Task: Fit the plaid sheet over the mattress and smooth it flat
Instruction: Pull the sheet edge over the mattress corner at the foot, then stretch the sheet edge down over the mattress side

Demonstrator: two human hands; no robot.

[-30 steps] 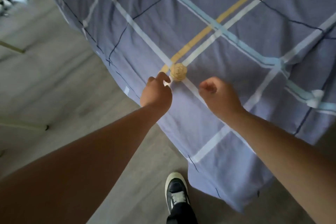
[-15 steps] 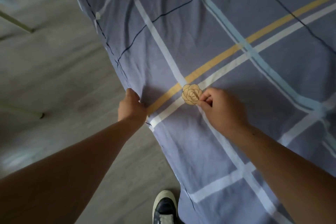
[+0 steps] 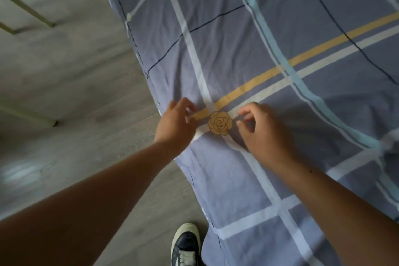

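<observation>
The plaid sheet [image 3: 269, 34], grey-blue with white, light blue and yellow stripes, covers the mattress, which is hidden beneath it, and hangs over the near side toward the floor. A printed tan rose [image 3: 219, 123] sits where stripes cross at the bed's edge. My left hand [image 3: 176, 124] is just left of the rose, fingers curled and pinching the fabric at the edge. My right hand [image 3: 264, 134] is just right of the rose, with thumb and forefinger curled onto the cloth. Shallow wrinkles run through the fabric above and beside the hands.
Grey wood-look floor [image 3: 64, 67] lies to the left of the bed. My shoe [image 3: 185, 246] stands on it close to the hanging sheet. Thin pale furniture legs [image 3: 28, 6] and a foot [image 3: 53, 123] stand at the far left.
My left hand has moved from the sheet's side edge up and inward beside the rose. The right hand has shifted slightly right of the rose. The view has moved closer.
</observation>
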